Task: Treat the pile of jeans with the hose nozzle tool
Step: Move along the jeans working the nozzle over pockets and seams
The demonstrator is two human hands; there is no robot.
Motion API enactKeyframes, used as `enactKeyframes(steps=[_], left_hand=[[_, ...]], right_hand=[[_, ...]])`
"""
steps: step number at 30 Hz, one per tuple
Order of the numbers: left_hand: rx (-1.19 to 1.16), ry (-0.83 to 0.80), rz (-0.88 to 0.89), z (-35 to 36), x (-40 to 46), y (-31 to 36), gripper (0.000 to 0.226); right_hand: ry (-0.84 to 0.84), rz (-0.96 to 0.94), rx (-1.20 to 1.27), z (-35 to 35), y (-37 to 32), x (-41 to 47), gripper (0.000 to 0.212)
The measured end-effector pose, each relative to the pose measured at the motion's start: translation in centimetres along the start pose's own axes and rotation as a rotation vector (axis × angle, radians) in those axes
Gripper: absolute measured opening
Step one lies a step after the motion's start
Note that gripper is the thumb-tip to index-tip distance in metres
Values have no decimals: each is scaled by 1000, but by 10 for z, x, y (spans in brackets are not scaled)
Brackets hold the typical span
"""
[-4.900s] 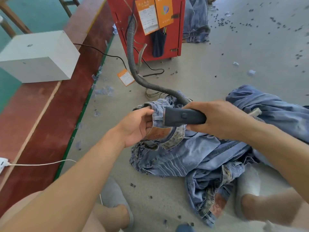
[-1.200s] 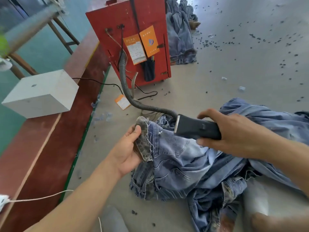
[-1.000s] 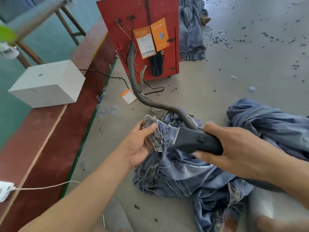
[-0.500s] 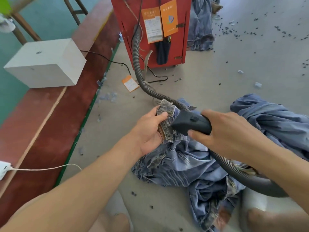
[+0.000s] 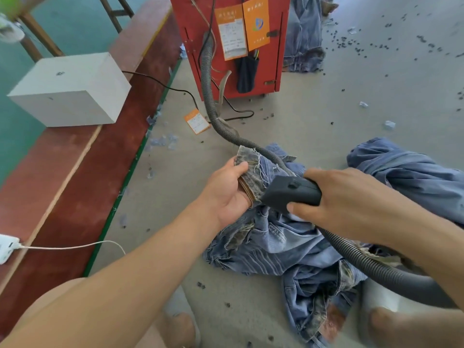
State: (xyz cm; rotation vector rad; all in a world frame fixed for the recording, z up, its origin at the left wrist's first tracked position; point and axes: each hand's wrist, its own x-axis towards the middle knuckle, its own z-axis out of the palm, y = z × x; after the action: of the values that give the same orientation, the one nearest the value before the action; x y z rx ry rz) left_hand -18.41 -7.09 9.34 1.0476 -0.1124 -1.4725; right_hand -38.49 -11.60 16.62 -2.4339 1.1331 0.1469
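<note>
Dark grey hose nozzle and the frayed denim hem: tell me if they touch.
Touching. The head view shows the nozzle mouth pressed against the hem, no gap, left hand gripping it.

Crumpled blue jeans [image 5: 288, 247] heaped on the floor, frayed hem lifted at 10 o'clock against the dark grey nozzle [image 5: 291, 193]

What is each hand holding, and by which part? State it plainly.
The left hand grips the jeans by a frayed hem edge, lifted off the pile. The right hand grips the hose nozzle tool around its dark body, just behind the head.
</note>
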Motion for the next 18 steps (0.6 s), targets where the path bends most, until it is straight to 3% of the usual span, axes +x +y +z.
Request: enactKeyframes(steps=[5, 11, 18], left_hand=[[1, -39, -6, 4, -2, -1, 30], [-52, 6, 10, 3, 2, -1, 29], [14, -50, -12, 8, -5, -5, 39]], right_hand=[[114, 38, 129, -4, 7, 13, 27], [-32, 5, 58, 0, 11, -1, 33], [82, 80, 139, -6, 12, 15, 25]])
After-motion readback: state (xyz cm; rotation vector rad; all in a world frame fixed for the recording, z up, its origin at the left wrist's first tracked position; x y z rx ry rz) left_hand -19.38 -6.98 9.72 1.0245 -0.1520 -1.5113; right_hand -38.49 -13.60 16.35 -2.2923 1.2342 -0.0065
